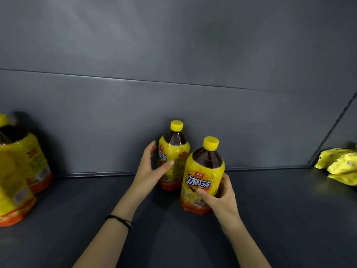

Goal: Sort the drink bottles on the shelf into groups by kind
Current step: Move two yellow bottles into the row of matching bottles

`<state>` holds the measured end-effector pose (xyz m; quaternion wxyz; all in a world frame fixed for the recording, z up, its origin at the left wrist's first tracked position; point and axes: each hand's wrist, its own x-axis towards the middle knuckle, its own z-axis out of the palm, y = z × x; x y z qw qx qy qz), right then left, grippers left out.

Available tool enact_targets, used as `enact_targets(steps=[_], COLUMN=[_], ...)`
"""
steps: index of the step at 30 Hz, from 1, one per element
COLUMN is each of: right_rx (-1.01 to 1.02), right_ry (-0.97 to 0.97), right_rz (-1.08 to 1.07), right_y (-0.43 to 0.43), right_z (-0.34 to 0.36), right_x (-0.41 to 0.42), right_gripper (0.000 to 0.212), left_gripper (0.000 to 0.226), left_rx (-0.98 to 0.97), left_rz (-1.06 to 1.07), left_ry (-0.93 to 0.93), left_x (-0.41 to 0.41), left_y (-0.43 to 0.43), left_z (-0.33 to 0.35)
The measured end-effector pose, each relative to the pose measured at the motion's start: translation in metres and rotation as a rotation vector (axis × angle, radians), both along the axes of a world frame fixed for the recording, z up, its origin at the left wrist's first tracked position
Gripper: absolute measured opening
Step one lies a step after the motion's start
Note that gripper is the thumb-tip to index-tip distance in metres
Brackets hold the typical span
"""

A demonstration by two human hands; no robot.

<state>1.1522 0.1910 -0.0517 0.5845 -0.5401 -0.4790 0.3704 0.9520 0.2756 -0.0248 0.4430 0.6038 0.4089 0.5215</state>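
We are looking into a dark grey shelf (77,219) of smooth, matte metal, closed behind by a flat back panel (173,103) of the same grey with a thin seam across it. Largest of the drinks are the blurred bottles (19,171) at the far left edge, two standing close together, glossy yellow wrap above orange bases, dark liquid at the shoulder. Near the middle stands the front bottle (202,176) – rounded plastic, brown tea showing through the clear ribbed shoulder, a shiny yellow label with blue-and-white characters and lemon pictures, an orange band at the foot; it leans a little, top to the right, and we cannot tell whether its base rests fully on the shelf. Just behind it and to the left, close to the back panel, the rear bottle (179,161) of the same kind stands upright. Our right hand (218,198) grips the front bottle low on its body, thumb across the label and fingers wrapped round the far side. Our left hand (152,167) holds the rear bottle, thumb laid on its front, fingers curled round its left side. At the right edge lie crinkled yellow packets (340,167). Each middle bottle has a ridged yellow cap (176,125) – and a thin black wrist band (119,220) circles the left forearm.
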Motion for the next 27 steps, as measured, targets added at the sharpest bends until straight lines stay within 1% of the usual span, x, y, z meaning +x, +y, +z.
enact_targets(steps=[2,3,5,9,11,14,15,16,19,21,23,27], right_rx=[-0.002,-0.003,-0.01,-0.021,-0.032,-0.047,-0.045,-0.04,-0.006,0.022,0.047,0.066], right_ry=[0.006,0.006,0.003,0.004,0.046,0.118,0.13,0.142,0.159,0.127,0.105,0.075], right_rz=[0.027,0.045,0.082,0.147,0.179,0.215,0.225,0.232,0.256,0.249,0.22,0.194], right_y=[0.006,0.008,0.014,0.023,0.025,0.025,0.025,0.025,0.025,0.024,0.024,0.022], right_z=[0.0,0.001,0.002,0.003,0.001,-0.001,-0.002,-0.002,-0.004,-0.005,-0.006,-0.003], right_x=[0.015,0.022,0.034,0.051,0.053,0.05,0.049,0.048,0.045,0.042,0.039,0.041], right_gripper=[0.081,0.08,0.075,0.073,0.071,0.07,0.072,0.074,0.078,0.089,0.092,0.077], left_gripper=[0.094,0.093,0.084,0.075,0.069,0.054,0.054,0.058,0.081,0.08,0.074,0.073], left_rx=[-0.05,-0.069,-0.088,-0.037,0.011,0.066,0.065,0.049,-0.014,-0.03,-0.034,-0.036], left_rz=[-0.023,-0.017,0.035,0.218,0.263,0.344,0.347,0.313,0.131,0.174,0.269,0.298], left_ry=[-0.088,-0.131,-0.171,-0.093,-0.079,-0.029,-0.001,-0.001,-0.138,-0.159,-0.164,-0.158], left_x=[0.011,0.016,0.023,0.029,0.026,0.015,0.013,0.012,0.027,0.043,0.052,0.053], left_y=[0.003,0.003,0.003,-0.005,-0.018,-0.032,-0.034,-0.034,-0.031,-0.03,-0.032,-0.042], left_z=[-0.002,-0.003,-0.006,-0.004,-0.006,-0.018,-0.021,-0.022,-0.024,-0.025,-0.029,-0.033])
